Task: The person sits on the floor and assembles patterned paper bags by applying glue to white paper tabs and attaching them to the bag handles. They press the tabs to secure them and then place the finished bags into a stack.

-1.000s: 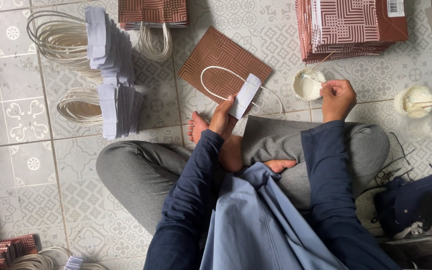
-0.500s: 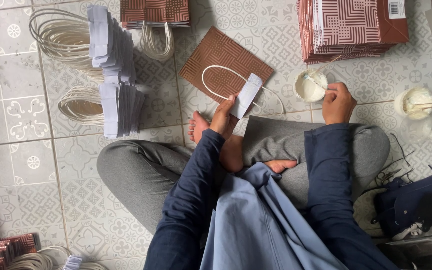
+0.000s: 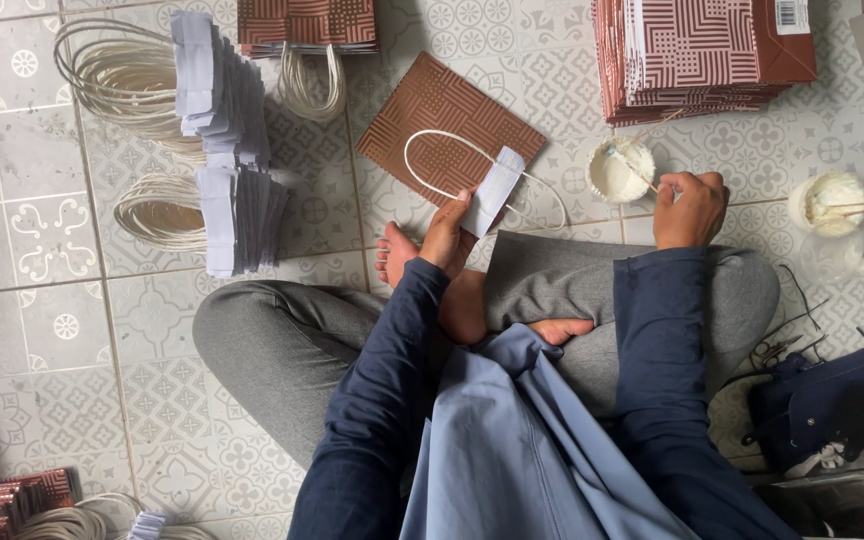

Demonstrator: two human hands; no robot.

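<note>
While left hand (image 3: 449, 235) fingers pinch white paper strip (image 3: 492, 191), right hand (image 3: 689, 208) fingers grip stick (image 3: 640, 168) over glue cup (image 3: 614, 172)

Brown patterned paper bag stack (image 3: 702, 55) top right bears a white label (image 3: 790, 15).

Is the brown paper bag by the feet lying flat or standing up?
Lying flat. The brown patterned bag lies folded on the tiled floor, its whole face showing, a white cord loop lying on it.
</note>
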